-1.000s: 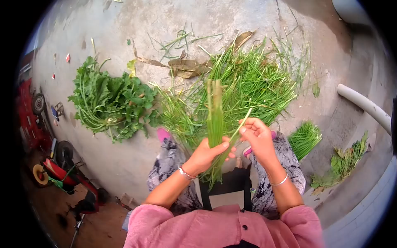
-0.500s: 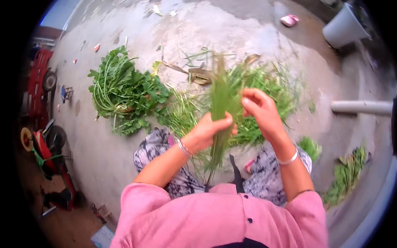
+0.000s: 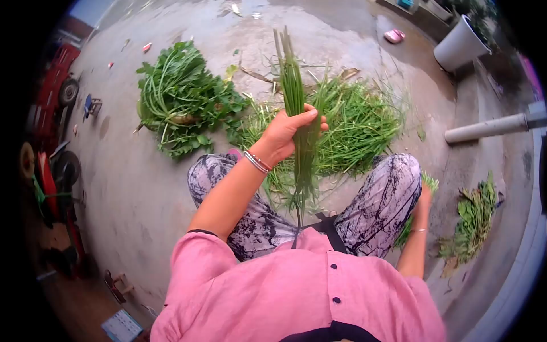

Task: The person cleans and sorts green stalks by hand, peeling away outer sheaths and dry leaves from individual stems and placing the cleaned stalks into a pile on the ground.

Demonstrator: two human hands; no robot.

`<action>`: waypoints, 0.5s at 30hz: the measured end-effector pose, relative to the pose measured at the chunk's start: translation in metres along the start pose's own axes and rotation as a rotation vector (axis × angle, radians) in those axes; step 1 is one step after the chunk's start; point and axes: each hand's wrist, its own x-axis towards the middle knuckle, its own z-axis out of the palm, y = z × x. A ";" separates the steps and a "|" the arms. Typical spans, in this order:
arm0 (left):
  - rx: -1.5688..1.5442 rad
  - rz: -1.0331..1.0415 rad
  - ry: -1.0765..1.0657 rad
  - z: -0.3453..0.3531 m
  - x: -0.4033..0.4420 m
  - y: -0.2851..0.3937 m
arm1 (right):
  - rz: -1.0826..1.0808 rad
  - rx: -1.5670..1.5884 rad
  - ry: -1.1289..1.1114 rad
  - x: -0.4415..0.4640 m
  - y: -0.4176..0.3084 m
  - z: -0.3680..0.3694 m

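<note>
While the left hand (image 3: 288, 132) gripped stalks (image 3: 292, 85) before the pile (image 3: 362, 131), the right hand (image 3: 423, 199), its grasp unclear, was at a small bunch (image 3: 431, 182), and greenery (image 3: 480, 21) showed by the mouth of a pot (image 3: 460, 47).

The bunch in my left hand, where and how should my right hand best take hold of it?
Probably just above your left hand, bringing your right hand in from the right. The bunch is narrow there and splits apart further up; your left hand wraps its middle from the left, and below that it looks looser.
</note>
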 end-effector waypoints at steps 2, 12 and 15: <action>-0.053 -0.002 -0.013 -0.003 0.003 0.000 | 0.356 -0.134 -0.091 -0.050 0.069 0.007; -0.186 0.038 0.023 -0.003 0.013 0.012 | 0.839 -0.121 -0.249 -0.123 0.081 0.038; -0.199 0.005 0.062 0.003 0.014 0.012 | 0.854 -0.125 -0.261 -0.115 0.072 0.040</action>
